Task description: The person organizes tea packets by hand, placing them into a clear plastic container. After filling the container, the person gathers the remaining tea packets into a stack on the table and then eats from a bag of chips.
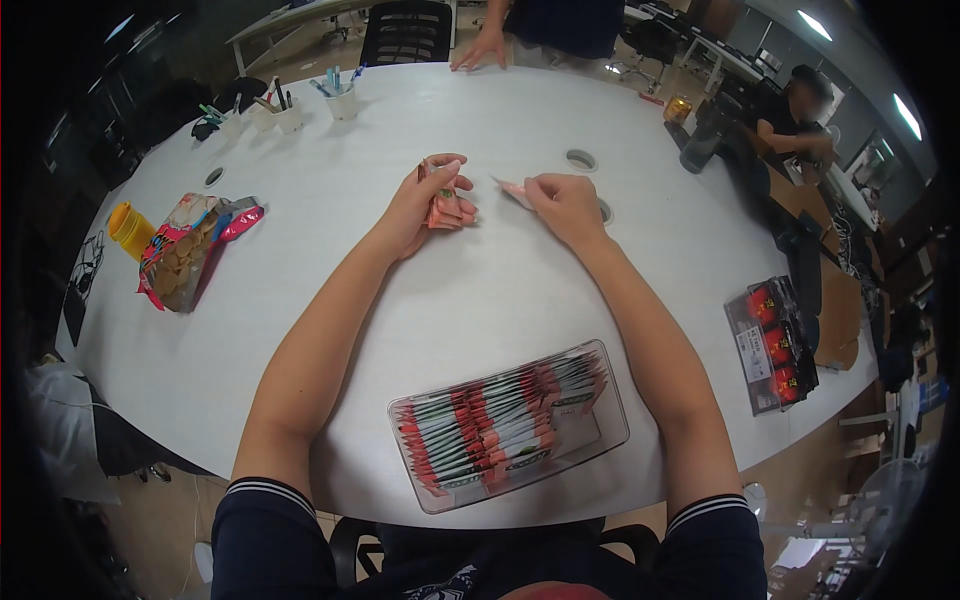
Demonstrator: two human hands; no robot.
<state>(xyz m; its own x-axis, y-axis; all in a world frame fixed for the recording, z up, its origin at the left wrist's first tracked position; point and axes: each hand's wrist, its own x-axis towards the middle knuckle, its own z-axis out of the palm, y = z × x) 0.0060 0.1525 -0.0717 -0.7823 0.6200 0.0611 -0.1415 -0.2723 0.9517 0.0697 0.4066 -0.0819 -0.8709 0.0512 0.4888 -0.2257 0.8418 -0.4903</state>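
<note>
Above the middle of the white table, my left hand (420, 205) is closed on several small red and white packets (441, 208). To its right, my right hand (567, 208) pinches one small pale packet (515, 191) between thumb and fingers, its tip pointing left. The two hands are apart. Nearer to me, between my forearms, a clear plastic box (600, 447) stands slightly tilted in its direction on the table. Rows of red, white and green packets (480, 425) fill most of it, with a gap at its right end.
On the left lie an opened snack bag (185, 255) and a yellow container (130, 230). Cups of pens (341, 103) stand at the back left. A pack of red and black items (770, 345) lies right. A person's hand (484, 48) rests on the far edge; another person (795, 115) sits at right.
</note>
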